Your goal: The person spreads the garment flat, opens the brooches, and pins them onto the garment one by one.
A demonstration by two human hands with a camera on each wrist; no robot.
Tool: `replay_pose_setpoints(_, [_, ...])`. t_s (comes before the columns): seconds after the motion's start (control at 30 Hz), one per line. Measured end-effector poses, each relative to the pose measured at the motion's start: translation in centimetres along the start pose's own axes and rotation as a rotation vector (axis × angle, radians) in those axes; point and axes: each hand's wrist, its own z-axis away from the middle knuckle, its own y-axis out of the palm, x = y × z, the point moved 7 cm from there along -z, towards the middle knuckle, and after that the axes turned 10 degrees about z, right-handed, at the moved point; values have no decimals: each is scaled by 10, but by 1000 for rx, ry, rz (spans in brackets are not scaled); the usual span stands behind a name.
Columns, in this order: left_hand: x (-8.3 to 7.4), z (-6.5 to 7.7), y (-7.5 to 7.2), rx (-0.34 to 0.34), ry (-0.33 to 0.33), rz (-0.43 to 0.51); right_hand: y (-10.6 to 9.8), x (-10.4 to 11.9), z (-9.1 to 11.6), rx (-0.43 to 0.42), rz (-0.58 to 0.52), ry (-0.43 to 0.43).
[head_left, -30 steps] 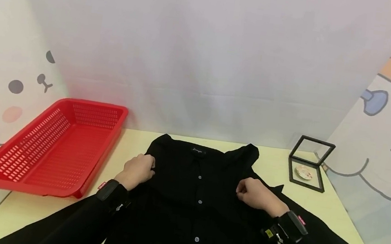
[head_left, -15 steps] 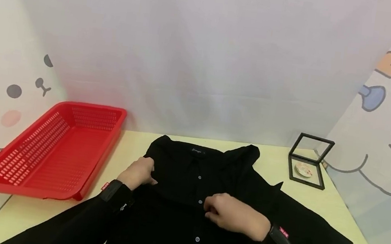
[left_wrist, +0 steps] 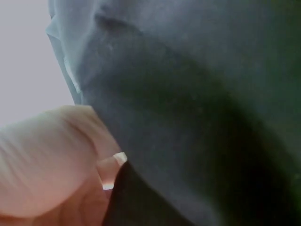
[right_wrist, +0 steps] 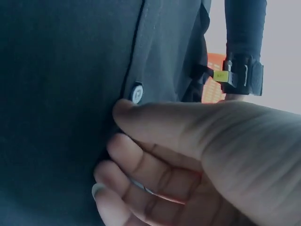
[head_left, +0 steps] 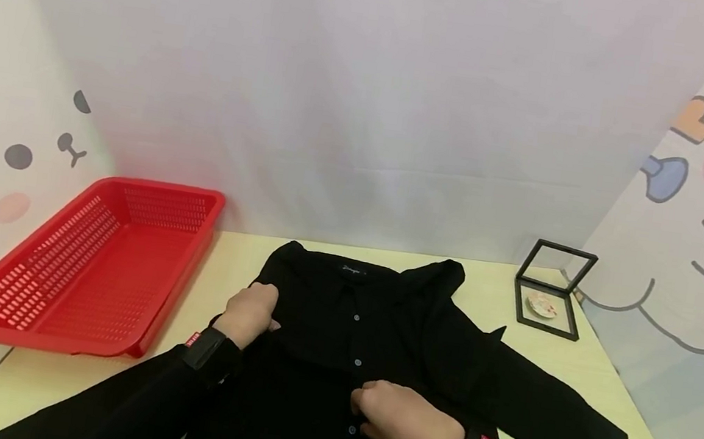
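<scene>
A black long-sleeved button-up shirt (head_left: 317, 333) lies spread with its collar toward the back wall. My left hand (head_left: 249, 312) pinches its left side below the shoulder; in the left wrist view, thumb and fingers meet at the dark cloth (left_wrist: 160, 108). Over the lower front, my right hand (head_left: 408, 421) hovers or lightly touches beside the button placket. Up close in the right wrist view, the right hand's fingers (right_wrist: 141, 165) are loosely bent, the thumb near a pale button (right_wrist: 137, 94). I see no cloth held between them. The shirt's lower part runs out of view.
A red plastic basket (head_left: 42, 340) stands at the left of the pale yellow table (head_left: 489, 297). At the back right is an open black-framed clear case (head_left: 518, 308) with a small round patterned item (head_left: 541, 305). Light cloth walls with cartoon animals enclose the table.
My right hand has left the shirt's right side and moved left and down along the front to the lower button. The left hand stays at the shirt's left side.
</scene>
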Motion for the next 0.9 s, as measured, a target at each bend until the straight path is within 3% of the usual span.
replay_pose_setpoints(0.23, [-1,0,1,-10,-18,-29,4,-5,-1,-47,-79,-42])
replay_pose_setpoints(0.33, [0,0,2,-12,-19,-38,22,-20,-3,21,-93,-17])
replay_pose_setpoints(0.5, [0,0,2,-12,-7,-49,59,-50,-9,133,-61,96])
replay_pose_setpoints(0.67, [3,0,1,-26,8,-43,81,-56,-10,192,-127,45])
replay_pose_setpoints(0.77, [4,-1,1,-27,17,-37,78,-51,-7,175,-148,30])
replay_pose_setpoints(0.9, [4,-1,0,-21,19,-32,47,-32,6,133,-163,47])
